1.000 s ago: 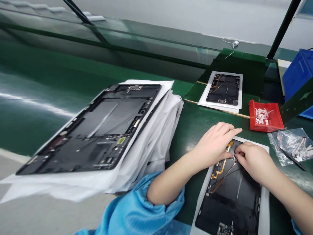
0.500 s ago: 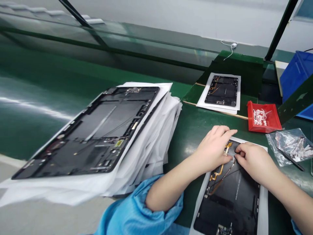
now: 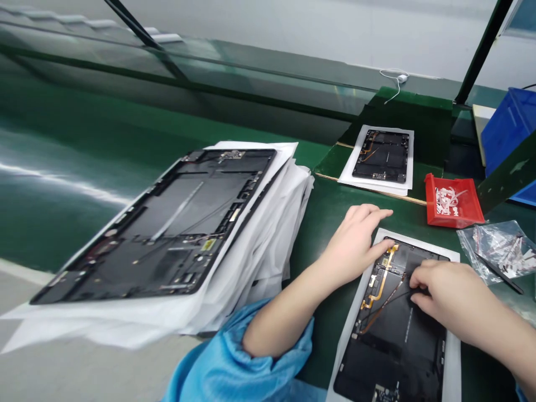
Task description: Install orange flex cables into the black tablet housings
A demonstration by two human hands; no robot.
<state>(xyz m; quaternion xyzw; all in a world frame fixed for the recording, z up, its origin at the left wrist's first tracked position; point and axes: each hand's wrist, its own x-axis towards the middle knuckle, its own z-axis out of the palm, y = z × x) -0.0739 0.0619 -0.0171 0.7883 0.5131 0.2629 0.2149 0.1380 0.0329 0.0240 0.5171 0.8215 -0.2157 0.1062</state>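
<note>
While left hand point(image 3: 355, 243) spreads wide, thumb at orange cable point(image 3: 391, 260), right hand point(image 3: 441, 296) curls, narrowly parted, over black panel point(image 3: 419, 352).

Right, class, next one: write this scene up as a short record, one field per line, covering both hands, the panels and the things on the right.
Left hand: fingers spread, thumb at the far end of the gold ribbon
Right hand: fingers bent over the near panel; grip unclear
Near panel: black, on a white sheet
Far panel: on white paper
Left panel: atop a stack of white sheets
Red tray: holds white pieces
Clear bag: black stick across it
</note>
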